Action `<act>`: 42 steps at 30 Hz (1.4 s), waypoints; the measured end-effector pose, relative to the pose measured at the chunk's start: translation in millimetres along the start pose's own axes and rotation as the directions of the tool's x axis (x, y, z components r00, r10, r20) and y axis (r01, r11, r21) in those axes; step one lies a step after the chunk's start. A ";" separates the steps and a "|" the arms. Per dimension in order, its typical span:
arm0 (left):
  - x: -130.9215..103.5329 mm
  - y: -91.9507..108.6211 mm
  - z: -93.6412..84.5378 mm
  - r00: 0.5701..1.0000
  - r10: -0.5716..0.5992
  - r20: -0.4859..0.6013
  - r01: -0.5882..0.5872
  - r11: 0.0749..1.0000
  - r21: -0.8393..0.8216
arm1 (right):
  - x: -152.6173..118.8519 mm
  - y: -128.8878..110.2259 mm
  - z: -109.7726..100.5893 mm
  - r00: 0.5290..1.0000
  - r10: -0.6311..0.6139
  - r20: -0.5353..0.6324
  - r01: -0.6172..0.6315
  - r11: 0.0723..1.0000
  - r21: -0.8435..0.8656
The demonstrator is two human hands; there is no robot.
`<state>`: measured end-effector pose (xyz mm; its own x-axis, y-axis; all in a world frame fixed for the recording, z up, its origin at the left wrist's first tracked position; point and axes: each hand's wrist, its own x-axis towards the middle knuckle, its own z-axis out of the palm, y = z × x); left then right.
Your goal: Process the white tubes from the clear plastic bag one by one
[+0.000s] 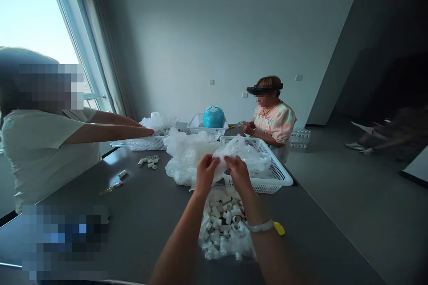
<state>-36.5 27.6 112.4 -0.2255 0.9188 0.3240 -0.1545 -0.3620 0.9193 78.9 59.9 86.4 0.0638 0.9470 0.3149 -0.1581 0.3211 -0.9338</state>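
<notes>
Clear plastic film (221,164) held between my left hand (206,171) and right hand (238,171).
Both pinch it thumb to finger, likely because it is thin; it hangs near the white basket (282,180), and bagged pipe fittings (228,217) lie on the table (150,222) below, presumably for easy reach.

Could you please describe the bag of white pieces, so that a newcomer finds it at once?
Above the dark table, find the wearer's left hand and right hand, pinching thin plastic. Nearer the wearer, between the forearms, lies the clear bag of white pieces. Unlike the loose pieces farther left, these are bagged together in one heap.
</notes>
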 end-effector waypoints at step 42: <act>-128.0 -20.2 -30.3 0.619 -0.503 0.603 -0.446 0.407 0.797 | -119.6 16.6 -98.2 0.915 0.191 0.356 0.058 0.811 -0.583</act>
<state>-33.6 -87.4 45.7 0.5179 0.8459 -0.1271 0.8048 -0.4315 0.4077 165.4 -49.0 16.5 -0.3230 0.9309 0.1705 0.4497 0.3094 -0.8378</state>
